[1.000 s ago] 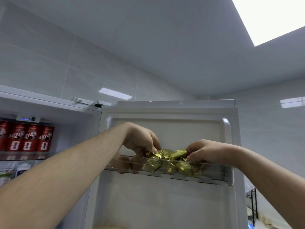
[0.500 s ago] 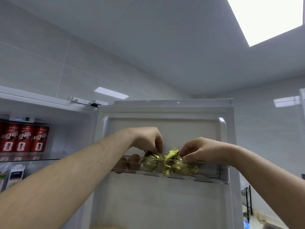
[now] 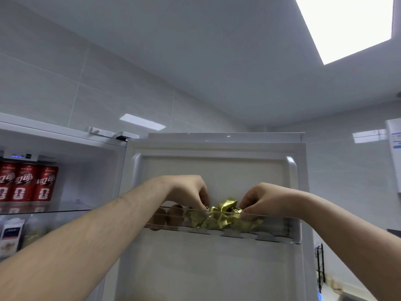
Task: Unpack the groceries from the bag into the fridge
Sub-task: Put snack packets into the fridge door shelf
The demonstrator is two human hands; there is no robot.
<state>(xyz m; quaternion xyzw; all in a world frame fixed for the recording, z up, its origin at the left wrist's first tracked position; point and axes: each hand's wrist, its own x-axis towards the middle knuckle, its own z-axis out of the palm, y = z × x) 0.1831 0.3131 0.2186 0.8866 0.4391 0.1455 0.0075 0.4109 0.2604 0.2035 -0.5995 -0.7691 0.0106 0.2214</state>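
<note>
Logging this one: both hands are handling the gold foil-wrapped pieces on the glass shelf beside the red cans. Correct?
Wrong shelf. In the head view the left hand and right hand are handling the gold foil-wrapped pieces in the clear door shelf, beside brown eggs; the red cans stand inside the fridge.

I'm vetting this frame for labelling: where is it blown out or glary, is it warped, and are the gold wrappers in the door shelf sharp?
Head view: the rectangular ceiling light panel is blown out to white; the glossy grey wall tiles mirror bright patches; wide-angle skew splays the white fridge door; the crinkled gold foil wrappers look soft behind the clear plastic door shelf.
</note>
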